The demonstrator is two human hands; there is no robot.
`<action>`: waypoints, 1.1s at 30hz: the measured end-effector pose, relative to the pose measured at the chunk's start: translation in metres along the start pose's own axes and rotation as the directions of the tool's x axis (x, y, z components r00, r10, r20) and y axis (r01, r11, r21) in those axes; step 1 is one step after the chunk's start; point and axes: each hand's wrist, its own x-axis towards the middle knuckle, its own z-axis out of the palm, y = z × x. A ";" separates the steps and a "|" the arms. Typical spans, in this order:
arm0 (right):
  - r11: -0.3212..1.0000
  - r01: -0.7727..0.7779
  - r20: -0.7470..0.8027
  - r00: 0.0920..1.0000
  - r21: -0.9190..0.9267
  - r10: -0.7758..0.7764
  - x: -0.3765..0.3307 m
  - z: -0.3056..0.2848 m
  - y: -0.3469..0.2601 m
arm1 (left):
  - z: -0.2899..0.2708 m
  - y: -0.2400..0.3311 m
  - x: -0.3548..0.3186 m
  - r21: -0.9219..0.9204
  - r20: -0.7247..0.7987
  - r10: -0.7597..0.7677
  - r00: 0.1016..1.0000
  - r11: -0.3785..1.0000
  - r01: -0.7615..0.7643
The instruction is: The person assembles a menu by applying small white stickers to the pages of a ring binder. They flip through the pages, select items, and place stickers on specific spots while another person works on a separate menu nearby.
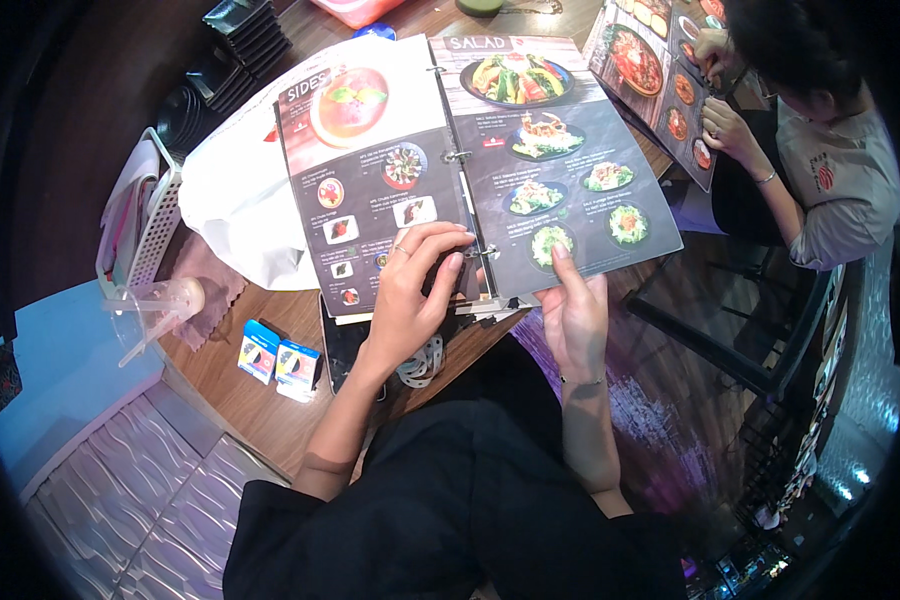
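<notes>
A ring-bound menu [365, 190] lies open in front of me, with food photos on dark pages. My left hand [417, 285] rests on the lower part of its left page, fingers loosely bent and thumb apart. Its fingertips are close to the lowest metal ring [484, 254]. At the lower edge of the right-hand page [570, 150], my right hand [576, 318] pinches the sheet, thumb on top and the other fingers underneath. That page reaches out past the table edge. A dark flat object [342, 345] lies partly hidden under the menu.
Two small blue-and-white boxes [260, 350] sit on the wooden table [220, 320]. Left are a clear plastic cup [160, 308], a pinkish cloth [210, 285] and a white basket [155, 220]. A white bag [235, 200] lies behind. At right, a co-worker [820, 170] handles another menu [645, 70].
</notes>
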 end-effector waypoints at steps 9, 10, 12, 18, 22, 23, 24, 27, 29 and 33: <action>0.999 -0.033 0.006 0.999 0.014 0.033 -0.004 -0.005 0.004 | -0.001 0.004 -0.001 0.058 0.038 0.021 0.999 0.998 -0.024; 0.999 -0.037 -0.001 0.999 0.023 0.037 -0.004 -0.006 0.005 | -0.001 0.005 -0.001 0.059 0.029 0.031 0.999 0.998 -0.032; 0.999 -0.036 -0.004 0.999 0.017 0.036 -0.005 -0.007 0.006 | 0.000 0.004 -0.002 0.064 0.034 0.035 0.999 0.997 -0.037; 0.995 0.028 -0.059 0.998 -0.101 -0.034 -0.013 0.001 0.013 | -0.002 0.004 -0.007 0.094 0.040 0.023 0.999 0.995 -0.027; 0.955 0.101 -0.085 0.988 -0.279 -0.130 -0.020 0.001 0.021 | -0.004 0.002 -0.010 0.107 0.040 0.036 0.999 0.994 -0.040; 0.926 0.123 -0.070 0.985 -0.357 -0.158 -0.025 0.004 0.021 | -0.004 0.002 -0.011 0.103 0.037 0.033 0.999 0.994 -0.036; 0.890 0.144 -0.052 0.982 -0.433 -0.184 -0.031 0.010 0.019 | -0.004 0.002 -0.011 0.099 0.034 0.030 0.999 0.995 -0.033; 0.814 0.183 -0.007 0.975 -0.551 -0.223 -0.039 0.019 0.017 | -0.004 0.003 -0.011 0.070 0.019 0.017 1.000 0.997 -0.019; 0.754 0.181 -0.001 0.972 -0.631 -0.235 -0.042 0.020 0.018 | -0.005 0.003 -0.010 0.054 0.026 0.017 1.000 0.998 -0.019; 0.454 0.368 0.276 0.926 -0.811 -0.257 -0.042 0.021 0.025 | -0.009 -0.011 -0.016 -0.333 0.020 -0.149 0.989 0.931 0.148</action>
